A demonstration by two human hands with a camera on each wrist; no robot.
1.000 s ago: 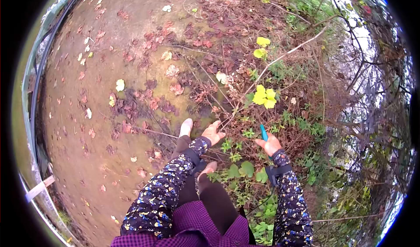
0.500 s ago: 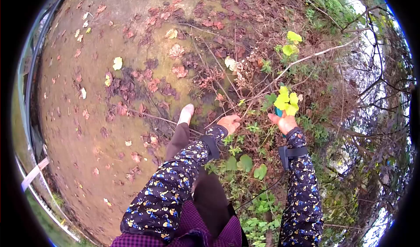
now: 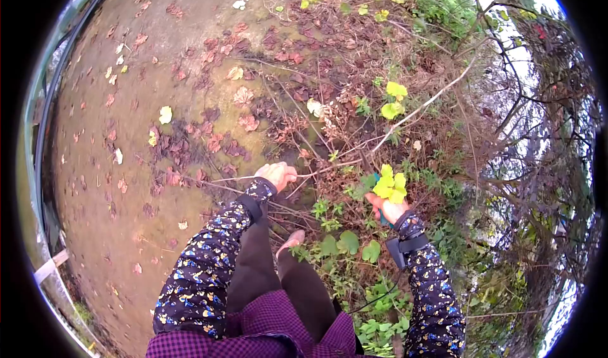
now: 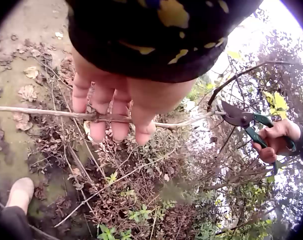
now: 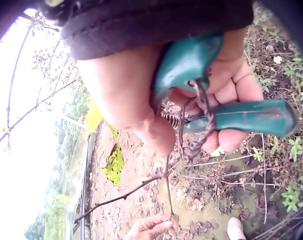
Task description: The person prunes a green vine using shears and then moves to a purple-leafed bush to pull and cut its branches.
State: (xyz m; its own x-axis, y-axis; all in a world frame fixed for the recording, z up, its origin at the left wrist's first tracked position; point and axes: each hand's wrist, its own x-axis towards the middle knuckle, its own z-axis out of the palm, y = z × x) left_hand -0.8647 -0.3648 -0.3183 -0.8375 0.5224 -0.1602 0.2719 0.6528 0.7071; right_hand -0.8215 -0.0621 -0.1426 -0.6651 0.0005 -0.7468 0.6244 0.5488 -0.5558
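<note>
In the left wrist view my left hand (image 4: 114,102) has its fingers curled round a thin brown branch (image 4: 39,111), which runs across the picture. The open blades of the green-handled pruning shears (image 4: 239,118) are at the branch's right end. My right hand (image 4: 277,140) grips the shears' handles. The right wrist view shows those green handles (image 5: 254,117) with a spring between them and dark cord wound round; the blades are hidden there. In the head view, yellow leaves (image 3: 390,185) partly cover my right hand (image 3: 387,208), while my left hand (image 3: 277,175) is to the left.
Bare ground with fallen leaves (image 3: 244,96) lies on the left. Dry brush, green plants (image 3: 348,242) and a long pale branch (image 3: 430,102) are at the centre and right. Both feet stand near the plants. A rail (image 3: 49,104) runs along the far left.
My left hand has moved left and now grips a branch. The right hand remains on the shears, with yellow leaves in front of it. The head view has shifted.
</note>
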